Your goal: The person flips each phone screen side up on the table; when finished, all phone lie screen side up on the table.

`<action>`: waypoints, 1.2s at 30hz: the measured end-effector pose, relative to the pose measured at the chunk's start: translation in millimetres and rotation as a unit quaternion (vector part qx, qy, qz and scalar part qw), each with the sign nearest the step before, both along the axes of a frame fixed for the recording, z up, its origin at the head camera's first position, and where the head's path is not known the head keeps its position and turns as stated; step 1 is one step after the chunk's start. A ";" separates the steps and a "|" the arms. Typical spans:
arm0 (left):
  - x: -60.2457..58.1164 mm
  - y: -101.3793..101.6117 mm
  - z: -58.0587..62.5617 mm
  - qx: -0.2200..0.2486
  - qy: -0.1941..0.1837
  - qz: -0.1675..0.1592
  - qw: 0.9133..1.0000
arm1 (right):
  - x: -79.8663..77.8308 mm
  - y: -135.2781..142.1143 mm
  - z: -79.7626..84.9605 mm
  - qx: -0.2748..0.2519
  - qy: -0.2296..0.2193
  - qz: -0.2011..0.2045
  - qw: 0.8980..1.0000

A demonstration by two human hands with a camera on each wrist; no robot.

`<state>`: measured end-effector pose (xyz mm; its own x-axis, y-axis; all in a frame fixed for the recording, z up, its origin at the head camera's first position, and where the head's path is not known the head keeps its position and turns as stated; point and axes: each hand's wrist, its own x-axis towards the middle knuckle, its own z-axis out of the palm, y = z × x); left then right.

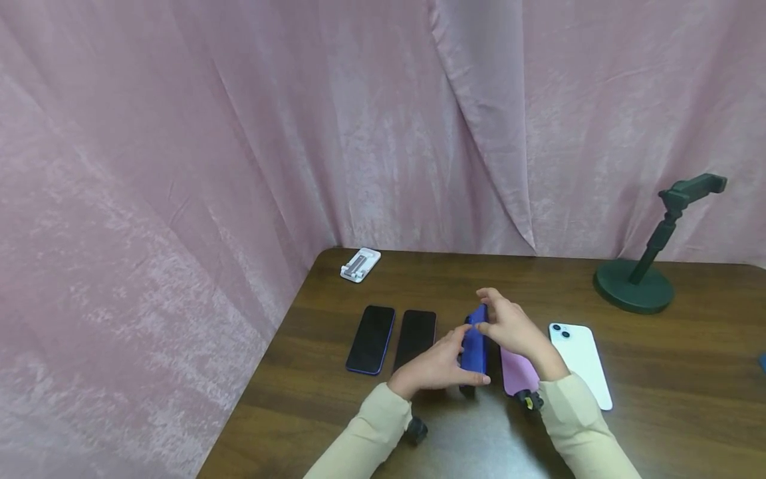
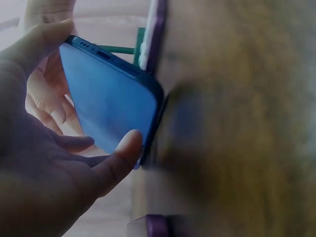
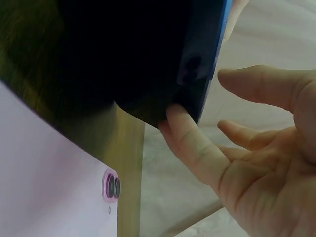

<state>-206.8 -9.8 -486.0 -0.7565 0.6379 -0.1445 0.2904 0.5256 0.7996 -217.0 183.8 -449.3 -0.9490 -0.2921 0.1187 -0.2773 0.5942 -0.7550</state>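
A blue phone [image 1: 475, 346] stands tilted up on its long edge over the table, with its blue back facing left and its dark screen [image 3: 148, 59] facing right. My left hand [image 1: 439, 364] holds it from the left; the thumb is at the corner of the end with the charging port [image 2: 103, 54], and the fingertips lie along the back. At the far end my right hand [image 1: 513, 326] grips the phone's top corner, a fingertip touching the screen side and the thumb close to the back. Part of a pink phone [image 1: 517, 372] shows by the right wrist.
Two phones lie screen up on the left, a dark blue-edged phone [image 1: 371, 339] and a black-screened phone [image 1: 417, 332]. A white phone [image 1: 580, 362] lies face down on the right. Behind stand a green phone stand [image 1: 634, 286] and a white folded holder [image 1: 360, 265]. Pink curtains hang behind the table.
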 end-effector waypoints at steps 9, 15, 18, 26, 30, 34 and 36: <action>-11.6 -12.6 3.8 0.035 -0.037 -0.016 0.999 | -2.1 -8.8 -6.1 -0.034 -0.008 0.035 0.999; -13.6 -22.0 6.0 0.058 -0.048 -0.022 0.997 | -5.8 -6.9 -13.9 -0.057 -0.019 0.055 0.997; -14.7 -25.3 8.1 0.073 -0.057 -0.024 0.995 | -7.4 -5.8 -17.6 -0.066 -0.029 0.063 0.995; -14.7 -26.0 14.8 0.062 -0.053 -0.022 0.996 | -7.7 -1.8 -23.5 -0.036 -0.044 0.057 0.997; -12.7 -23.9 16.6 0.051 -0.053 -0.013 0.997 | -7.6 -2.3 -23.5 -0.023 -0.046 0.061 0.997; -11.6 -21.5 14.5 0.071 -0.059 -0.018 0.996 | -8.0 -3.1 -25.6 -0.018 -0.047 0.051 0.997; -10.7 -20.4 12.4 0.084 -0.067 -0.021 0.994 | -8.1 -4.5 -27.7 -0.012 -0.050 0.045 0.998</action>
